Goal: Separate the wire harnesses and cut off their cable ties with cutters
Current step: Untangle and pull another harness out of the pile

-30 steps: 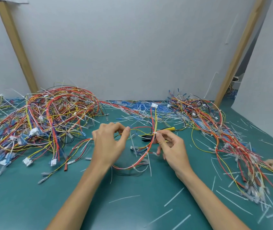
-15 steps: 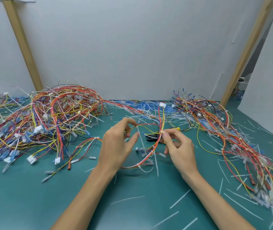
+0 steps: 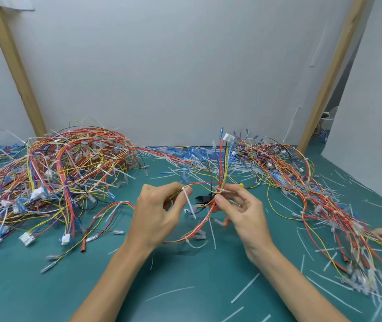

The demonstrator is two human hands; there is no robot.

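I hold one red-and-yellow wire harness (image 3: pixel 222 159) above the green mat (image 3: pixel 73 287), between both hands. My left hand (image 3: pixel 159 212) pinches it where a white cable tie (image 3: pixel 188 203) hangs down. My right hand (image 3: pixel 241 212) pinches it at another tie, and the wires rise from there to a white connector (image 3: pixel 228 137). The harness's lower loop (image 3: pixel 192 237) trails down to the mat. Black cutters (image 3: pixel 202 199) with a yellow handle tip (image 3: pixel 241 184) lie on the mat behind my hands, partly hidden.
A large tangle of harnesses (image 3: pixel 53 170) fills the left of the mat. Another pile (image 3: pixel 320 205) runs down the right side. Cut white tie strips (image 3: pixel 245 288) litter the mat. Wooden posts (image 3: pixel 14 66) (image 3: pixel 331 73) lean against the white wall. A person's hand (image 3: pixel 381 232) shows at the right edge.
Both hands have lifted the harness a little. My left hand's fingers have closed onto the wire at a cable tie, and the connector end now stands higher.
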